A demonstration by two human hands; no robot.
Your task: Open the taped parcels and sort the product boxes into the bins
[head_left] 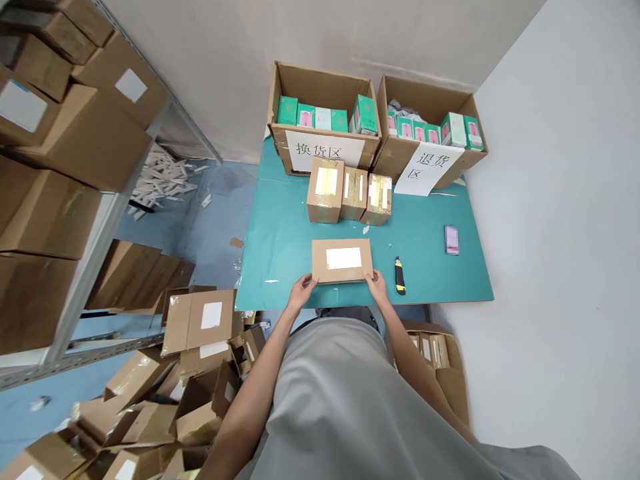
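Observation:
A flat brown cardboard box point(342, 275) with a white label point(343, 258) lies before me at the near side of the green table. My left hand point(302, 291) grips its near left corner, fingers at the side. At the near right corner, my right hand point(377, 287) holds it with the thumb on the front edge. To the right of that hand lies a black and yellow utility knife point(400, 277). Just beyond the held box stand three small taped cartons: a left one point(325, 208), a middle one point(354, 210) and a right one point(377, 217).
Two open cartons, left point(280, 143) and right point(383, 160), hold green-and-white boxes at the table's back. A phone point(452, 240) lies on the green tabletop point(280, 240) at right. Shelved boxes point(90, 133) and a heap of opened cartons point(150, 420) flank my left.

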